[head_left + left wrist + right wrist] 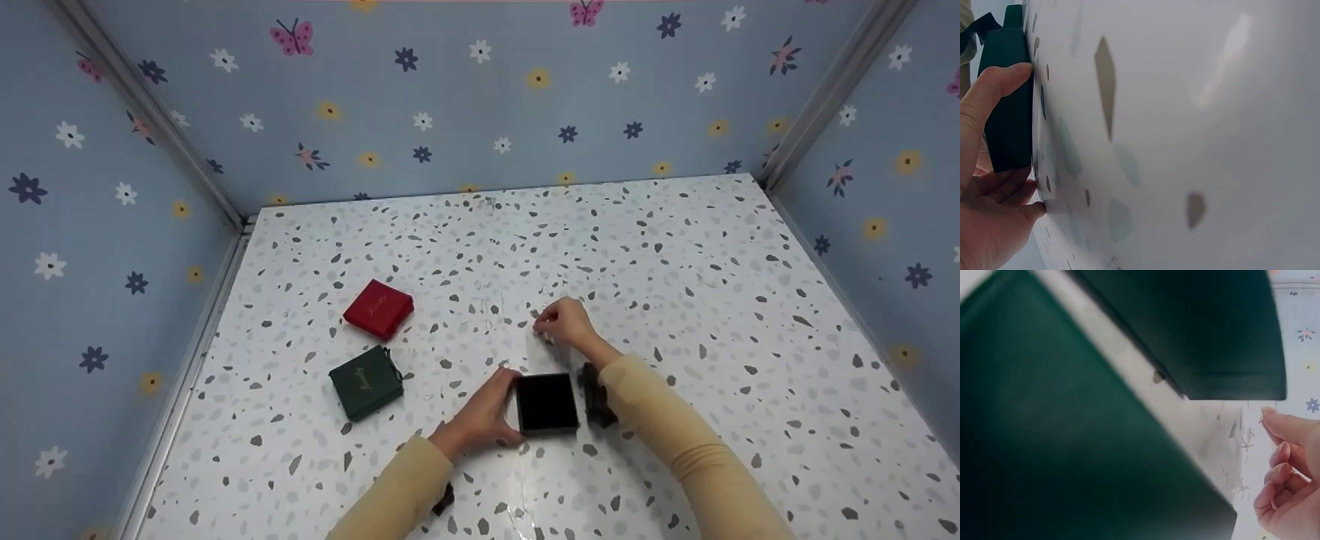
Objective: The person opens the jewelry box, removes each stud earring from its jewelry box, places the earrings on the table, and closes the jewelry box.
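Note:
My left hand point(484, 412) grips the left side of a small dark green box point(548, 432) with a black inside, thumb at its near corner and fingers at the far one. In the left wrist view the box's green side point(1009, 107) stands between thumb and fingers, with a dark ribbon point(985, 25) beyond. Past the box, low over the table, my right hand point(568, 322) has thumb and forefinger pinched together on a thin, wire-like piece point(1262, 417), too fine to identify. Its other fingers are curled. Blurred green panels point(1072, 439) fill much of the right wrist view.
A red box point(379, 309) and a green box point(367, 382) with gold lettering lie to the left on the speckled white table point(675, 247). Faint thin shapes point(484, 307) lie left of the right hand. Patterned blue walls point(480, 97) stand around the table.

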Action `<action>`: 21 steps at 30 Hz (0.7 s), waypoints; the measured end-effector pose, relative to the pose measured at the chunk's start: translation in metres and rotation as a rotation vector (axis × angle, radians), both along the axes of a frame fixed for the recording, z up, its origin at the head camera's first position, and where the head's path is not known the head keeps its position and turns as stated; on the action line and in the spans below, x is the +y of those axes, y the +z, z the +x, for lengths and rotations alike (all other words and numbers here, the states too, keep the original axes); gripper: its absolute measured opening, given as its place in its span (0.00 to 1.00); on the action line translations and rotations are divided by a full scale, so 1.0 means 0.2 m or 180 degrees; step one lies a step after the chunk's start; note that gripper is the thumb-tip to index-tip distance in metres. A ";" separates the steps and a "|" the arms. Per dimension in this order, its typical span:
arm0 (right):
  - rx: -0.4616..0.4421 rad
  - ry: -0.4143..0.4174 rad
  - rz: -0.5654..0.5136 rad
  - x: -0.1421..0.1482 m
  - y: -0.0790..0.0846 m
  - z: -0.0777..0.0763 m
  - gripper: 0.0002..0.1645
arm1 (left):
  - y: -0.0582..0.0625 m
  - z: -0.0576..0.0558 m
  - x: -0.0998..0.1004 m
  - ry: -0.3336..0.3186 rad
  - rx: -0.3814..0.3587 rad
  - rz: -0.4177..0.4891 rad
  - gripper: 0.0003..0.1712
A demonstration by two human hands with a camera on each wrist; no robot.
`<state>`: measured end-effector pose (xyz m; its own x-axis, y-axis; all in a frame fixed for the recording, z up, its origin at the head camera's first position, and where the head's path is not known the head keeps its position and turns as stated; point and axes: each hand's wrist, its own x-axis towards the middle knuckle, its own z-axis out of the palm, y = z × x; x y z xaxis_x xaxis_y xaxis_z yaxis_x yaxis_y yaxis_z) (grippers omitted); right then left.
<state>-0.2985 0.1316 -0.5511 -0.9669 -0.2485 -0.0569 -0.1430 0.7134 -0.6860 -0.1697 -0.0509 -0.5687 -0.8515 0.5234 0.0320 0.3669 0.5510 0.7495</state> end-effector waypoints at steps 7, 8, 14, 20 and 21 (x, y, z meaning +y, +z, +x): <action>-0.0095 -0.0035 0.0122 -0.02 0.00 -0.03 0.05 | 0.00 -0.01 0.00 -0.0018 0.0002 0.0004 0.49; -0.0110 -0.0032 0.0140 -0.02 0.00 -0.04 0.06 | 0.00 -0.01 0.00 -0.0019 0.0008 0.0000 0.49; -0.0202 -0.0019 0.0158 -0.03 -0.02 -0.05 0.05 | 0.00 0.00 0.00 0.0005 0.0008 0.0007 0.49; -0.0183 0.0024 0.0147 -0.03 -0.03 -0.04 0.04 | 0.00 0.00 0.00 -0.0019 0.0042 0.0036 0.49; -0.0198 0.0013 0.0144 -0.03 -0.03 -0.04 0.04 | 0.00 0.00 0.00 -0.0021 0.0046 0.0046 0.49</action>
<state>-0.3074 0.1251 -0.5562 -0.9602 -0.2483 -0.1281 -0.1041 0.7433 -0.6608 -0.1704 -0.0512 -0.5691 -0.8474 0.5284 0.0518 0.3812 0.5377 0.7520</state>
